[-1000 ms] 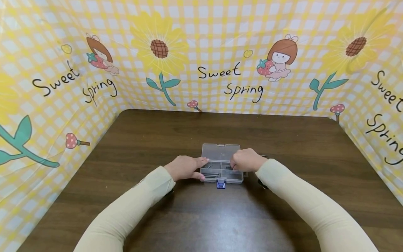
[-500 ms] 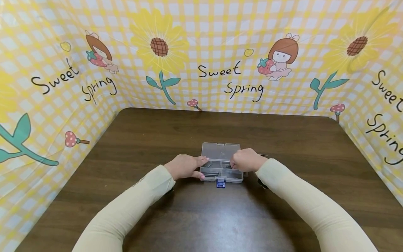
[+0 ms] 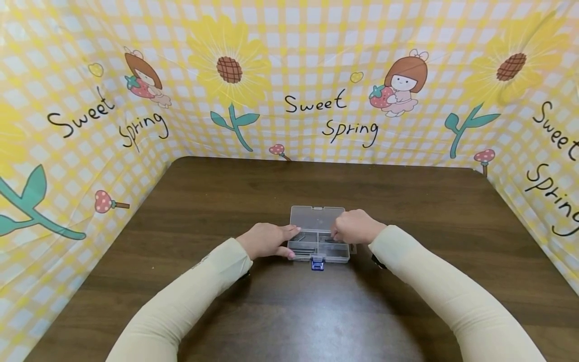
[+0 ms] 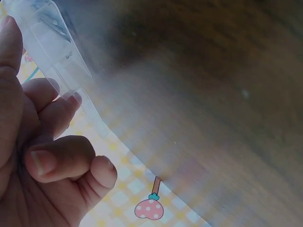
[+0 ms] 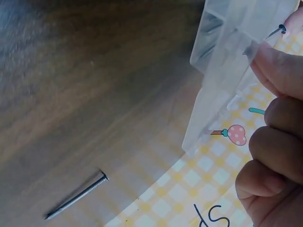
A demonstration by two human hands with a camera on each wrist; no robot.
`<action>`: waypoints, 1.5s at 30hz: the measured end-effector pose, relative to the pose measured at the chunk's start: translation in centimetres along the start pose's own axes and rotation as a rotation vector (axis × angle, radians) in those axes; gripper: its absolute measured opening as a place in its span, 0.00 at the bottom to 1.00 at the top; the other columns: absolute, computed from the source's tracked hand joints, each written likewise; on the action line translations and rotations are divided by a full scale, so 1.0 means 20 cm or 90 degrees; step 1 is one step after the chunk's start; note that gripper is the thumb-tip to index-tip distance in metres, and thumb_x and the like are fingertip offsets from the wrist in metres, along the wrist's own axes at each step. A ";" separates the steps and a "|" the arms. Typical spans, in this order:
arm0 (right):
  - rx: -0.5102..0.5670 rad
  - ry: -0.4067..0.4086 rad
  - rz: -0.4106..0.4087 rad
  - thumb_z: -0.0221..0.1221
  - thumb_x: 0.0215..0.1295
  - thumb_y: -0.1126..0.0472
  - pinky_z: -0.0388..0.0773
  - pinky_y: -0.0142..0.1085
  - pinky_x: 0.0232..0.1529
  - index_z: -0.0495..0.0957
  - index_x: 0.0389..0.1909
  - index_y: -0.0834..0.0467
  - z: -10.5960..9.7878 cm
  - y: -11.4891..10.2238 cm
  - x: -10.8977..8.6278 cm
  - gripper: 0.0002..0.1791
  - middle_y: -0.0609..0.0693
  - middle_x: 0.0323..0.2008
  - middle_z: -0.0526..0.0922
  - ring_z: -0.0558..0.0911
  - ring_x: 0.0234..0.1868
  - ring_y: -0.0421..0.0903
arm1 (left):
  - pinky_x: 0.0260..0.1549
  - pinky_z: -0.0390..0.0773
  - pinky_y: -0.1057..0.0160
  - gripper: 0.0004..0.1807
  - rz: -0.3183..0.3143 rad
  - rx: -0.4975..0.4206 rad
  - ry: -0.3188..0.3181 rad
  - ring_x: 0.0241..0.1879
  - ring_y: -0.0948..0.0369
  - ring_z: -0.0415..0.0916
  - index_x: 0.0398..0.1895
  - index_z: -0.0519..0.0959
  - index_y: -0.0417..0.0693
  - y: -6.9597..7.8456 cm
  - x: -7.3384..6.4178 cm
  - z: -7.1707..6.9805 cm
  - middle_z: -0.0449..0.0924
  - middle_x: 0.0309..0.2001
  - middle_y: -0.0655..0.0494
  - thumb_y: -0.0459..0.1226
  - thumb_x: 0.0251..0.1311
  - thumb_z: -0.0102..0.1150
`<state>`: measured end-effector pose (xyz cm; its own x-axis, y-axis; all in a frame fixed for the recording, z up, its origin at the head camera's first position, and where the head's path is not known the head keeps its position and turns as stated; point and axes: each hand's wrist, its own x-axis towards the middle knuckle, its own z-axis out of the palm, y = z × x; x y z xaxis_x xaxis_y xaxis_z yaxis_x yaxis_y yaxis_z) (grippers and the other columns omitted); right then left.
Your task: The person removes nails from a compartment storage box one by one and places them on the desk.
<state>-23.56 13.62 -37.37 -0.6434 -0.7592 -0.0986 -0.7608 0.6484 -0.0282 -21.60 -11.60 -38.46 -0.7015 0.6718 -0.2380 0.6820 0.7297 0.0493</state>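
A clear plastic compartment box (image 3: 333, 254) stands on the table with its lid (image 3: 312, 217) tipped back and a blue latch (image 3: 317, 264) at the front. My left hand (image 3: 264, 240) holds its left side, thumb at the front corner and index finger near the back one. Dark nails (image 3: 303, 251) lie in the left compartments. Over the back right compartment is my right hand (image 3: 359, 227), its outer fingers curled. The right wrist view shows a small dark-headed nail (image 5: 275, 32) between its thumb and index finger; the thumb partly hides it.
A long nail (image 5: 78, 195) lies on the brown wooden table (image 3: 235, 191) to the right of the box, in the right wrist view. A yellow checked cloth (image 3: 312, 45) surrounds the table at the back and sides.
My right hand has shifted slightly up and to the right, and its wrist now covers the loose nail in the head view. My left hand and the box stay put.
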 end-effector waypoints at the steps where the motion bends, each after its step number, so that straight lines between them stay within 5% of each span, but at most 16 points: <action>1: -0.003 0.000 0.002 0.64 0.61 0.63 0.77 0.33 0.29 0.85 0.25 0.54 0.00 0.00 0.00 0.06 0.42 0.25 0.83 0.78 0.25 0.36 | 0.51 0.73 0.55 0.40 0.000 -0.001 0.000 0.60 0.55 0.71 0.71 0.63 0.47 0.00 0.00 0.00 0.64 0.69 0.53 0.57 0.59 0.56; 4: -0.010 0.003 0.004 0.65 0.60 0.62 0.79 0.35 0.33 0.87 0.30 0.53 -0.01 0.01 -0.01 0.03 0.43 0.30 0.86 0.83 0.31 0.38 | 0.52 0.72 0.55 0.40 0.002 -0.004 0.002 0.61 0.55 0.71 0.71 0.63 0.47 0.00 0.01 0.00 0.63 0.69 0.53 0.57 0.59 0.56; 13: -0.008 -0.002 0.011 0.63 0.61 0.63 0.77 0.36 0.29 0.84 0.24 0.52 -0.04 0.03 -0.02 0.07 0.41 0.25 0.82 0.78 0.25 0.37 | 0.51 0.73 0.54 0.41 0.000 -0.001 -0.003 0.60 0.54 0.71 0.71 0.63 0.47 0.00 0.00 0.00 0.63 0.69 0.52 0.57 0.59 0.56; 20: -0.019 -0.003 0.028 0.64 0.60 0.62 0.78 0.38 0.32 0.86 0.28 0.52 -0.05 0.06 -0.04 0.04 0.43 0.29 0.85 0.82 0.29 0.40 | 0.51 0.73 0.55 0.41 0.001 -0.001 0.005 0.59 0.54 0.72 0.71 0.63 0.48 0.00 0.01 0.00 0.64 0.69 0.53 0.57 0.58 0.56; 25: -0.023 -0.007 0.047 0.64 0.60 0.62 0.77 0.37 0.29 0.84 0.25 0.52 -0.05 0.09 -0.05 0.05 0.43 0.25 0.82 0.78 0.24 0.39 | 0.38 0.77 0.57 0.41 -0.011 0.039 0.014 0.50 0.55 0.79 0.71 0.64 0.50 0.01 0.00 0.01 0.64 0.69 0.56 0.59 0.58 0.54; 28: -0.019 -0.005 0.051 0.64 0.60 0.62 0.75 0.36 0.27 0.83 0.23 0.53 -0.05 0.10 -0.06 0.07 0.42 0.22 0.80 0.74 0.22 0.38 | 0.23 0.73 0.60 0.41 -0.030 0.081 0.014 0.33 0.57 0.81 0.71 0.64 0.54 0.02 0.00 0.02 0.64 0.69 0.59 0.62 0.57 0.52; 32: -0.017 0.003 0.045 0.64 0.60 0.62 0.74 0.35 0.26 0.82 0.22 0.54 -0.04 0.11 -0.06 0.08 0.42 0.20 0.78 0.71 0.20 0.38 | 0.13 0.60 0.63 0.41 -0.065 0.124 0.003 0.13 0.61 0.64 0.72 0.62 0.62 0.03 0.00 0.02 0.62 0.70 0.59 0.66 0.56 0.47; 35: -0.021 0.005 0.047 0.65 0.60 0.61 0.75 0.36 0.27 0.83 0.23 0.53 -0.03 0.13 -0.07 0.07 0.42 0.21 0.79 0.73 0.21 0.38 | 0.12 0.57 0.64 0.41 -0.082 0.132 -0.007 0.11 0.62 0.55 0.73 0.60 0.65 0.03 0.00 0.03 0.61 0.71 0.57 0.67 0.57 0.45; 45: -0.029 0.015 0.076 0.63 0.59 0.63 0.77 0.40 0.30 0.83 0.24 0.52 -0.05 0.17 -0.12 0.06 0.43 0.26 0.83 0.78 0.25 0.40 | 0.13 0.56 0.65 0.41 -0.088 0.148 -0.010 0.11 0.63 0.52 0.73 0.58 0.66 0.03 0.00 0.05 0.60 0.71 0.58 0.67 0.57 0.43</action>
<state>-24.61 17.63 -36.14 -0.7314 -0.6777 -0.0758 -0.6809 0.7318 0.0276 -21.08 -11.25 -39.34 -0.7888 0.5647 -0.2428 0.6109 0.7637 -0.2088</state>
